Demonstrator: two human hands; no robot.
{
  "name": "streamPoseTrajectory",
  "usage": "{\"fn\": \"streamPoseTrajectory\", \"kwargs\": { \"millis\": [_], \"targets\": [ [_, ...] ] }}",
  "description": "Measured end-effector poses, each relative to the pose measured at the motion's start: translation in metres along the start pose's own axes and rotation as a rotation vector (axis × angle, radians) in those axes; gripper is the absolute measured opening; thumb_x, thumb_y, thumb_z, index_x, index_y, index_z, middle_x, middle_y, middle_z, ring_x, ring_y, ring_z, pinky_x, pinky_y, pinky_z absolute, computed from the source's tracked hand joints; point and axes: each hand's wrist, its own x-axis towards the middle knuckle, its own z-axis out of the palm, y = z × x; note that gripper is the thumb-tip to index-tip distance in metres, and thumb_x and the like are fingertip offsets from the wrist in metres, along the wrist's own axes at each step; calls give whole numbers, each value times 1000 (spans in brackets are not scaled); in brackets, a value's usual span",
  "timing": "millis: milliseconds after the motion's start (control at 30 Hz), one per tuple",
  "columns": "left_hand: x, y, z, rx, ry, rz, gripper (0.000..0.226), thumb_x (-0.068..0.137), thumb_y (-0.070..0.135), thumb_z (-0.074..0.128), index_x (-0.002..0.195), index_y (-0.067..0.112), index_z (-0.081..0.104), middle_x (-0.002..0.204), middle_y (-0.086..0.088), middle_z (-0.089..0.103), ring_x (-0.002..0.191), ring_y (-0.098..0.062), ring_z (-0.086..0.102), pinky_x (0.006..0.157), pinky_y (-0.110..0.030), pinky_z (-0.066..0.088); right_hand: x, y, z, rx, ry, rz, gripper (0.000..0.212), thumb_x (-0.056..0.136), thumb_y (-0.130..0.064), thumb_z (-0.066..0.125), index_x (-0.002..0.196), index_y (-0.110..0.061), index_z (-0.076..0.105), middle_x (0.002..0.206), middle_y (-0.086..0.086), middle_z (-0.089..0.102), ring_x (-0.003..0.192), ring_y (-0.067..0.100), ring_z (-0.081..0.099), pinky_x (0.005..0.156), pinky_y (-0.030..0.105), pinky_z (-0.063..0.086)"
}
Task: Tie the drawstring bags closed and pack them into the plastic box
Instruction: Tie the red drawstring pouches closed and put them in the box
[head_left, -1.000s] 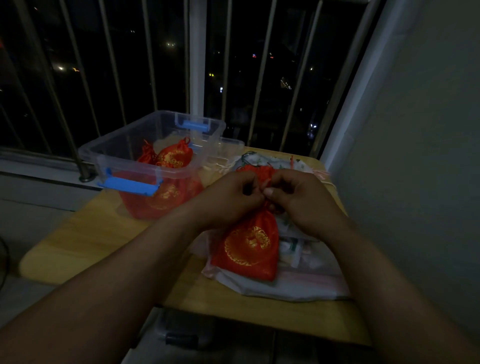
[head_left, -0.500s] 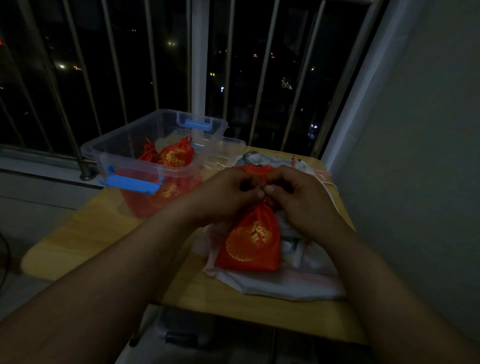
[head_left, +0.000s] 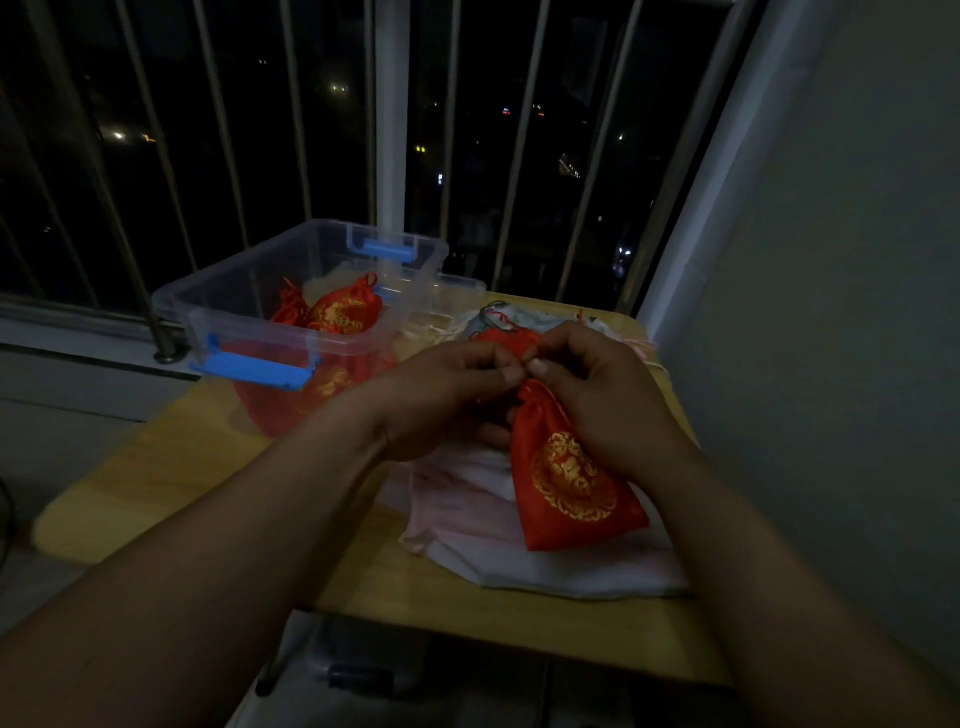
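Observation:
A red drawstring bag (head_left: 569, 478) with a gold emblem lies at the middle of the small wooden table, on a pile of pale cloth bags (head_left: 524, 561). My left hand (head_left: 441, 400) and my right hand (head_left: 602, 400) meet at its gathered neck, thumbs and fingertips pinching the red drawstring there. The cord itself is mostly hidden by my fingers. A clear plastic box (head_left: 218, 306) with blue latches stands at the back left and holds tied red bags (head_left: 340, 312).
The wooden table (head_left: 171, 467) is small, with its front edge close to me. Window bars (head_left: 389, 130) run behind the box, and a grey wall (head_left: 831, 312) closes the right side. More pale bags and loose cords (head_left: 519, 319) lie beyond my hands.
The bag's body has swung to the right under my hands, and more of the pale cloth pile shows on its left. Both hands stay pinched at the neck.

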Motion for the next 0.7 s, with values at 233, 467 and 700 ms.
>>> {"fn": "streamPoseTrajectory", "kwargs": {
  "millis": [233, 467, 700],
  "targets": [
    [2, -6, 0, -59, -41, 6, 10, 99, 20, 56, 98, 11, 56, 82, -2, 64, 79, -16, 65, 77, -36, 59, 0, 0, -4, 103, -15, 49, 8, 99, -13, 64, 100, -18, 71, 99, -5, 73, 96, 11, 70, 88, 35, 58],
    [4, -6, -2, -64, -29, 32, 19, 107, 16, 48, 89, 16, 55, 82, 0, 64, 75, -12, 65, 68, -30, 55, 3, 6, -6, 224, 24, 128, 15, 100, -7, 59, 97, -19, 68, 92, -5, 74, 93, 12, 71, 82, 27, 59],
    [5, -5, 0, 2, 86, 46, 19, 107, 9, 46, 89, 9, 55, 81, -7, 66, 72, -19, 69, 66, -34, 60, 3, 10, -3, 207, 98, 193, 14, 103, -11, 56, 100, -17, 68, 98, 0, 75, 94, 14, 72, 80, 28, 57]
  ]
}}
